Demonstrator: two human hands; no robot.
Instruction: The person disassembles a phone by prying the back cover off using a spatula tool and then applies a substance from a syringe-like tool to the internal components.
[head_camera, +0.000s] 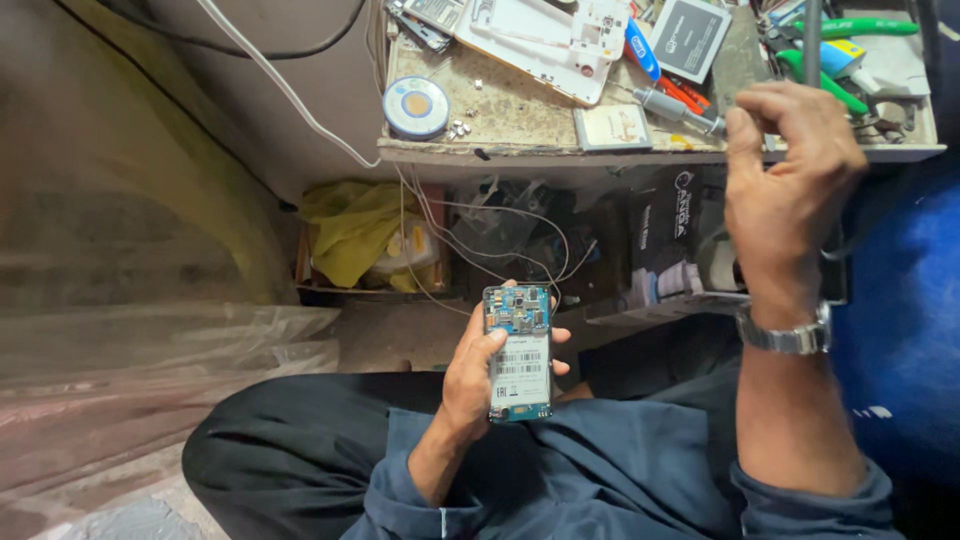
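the table (520, 112) carries a white phone back cover (545, 35), a dark battery (689, 37), green-handled pliers (850, 30) and a round solder tin (416, 106). the right hand (790, 190) is raised at the table edge, fingers pinched on a thin dark rod. the left hand (478, 375) is clamped around the opened phone (519, 352) above the lap. held one-handed, its bare circuit board could slip or get scratched.

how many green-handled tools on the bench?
2. One green-handled tool lies at the bench's top right; another sits just below it, beside the right hand. Clutter may hide more.
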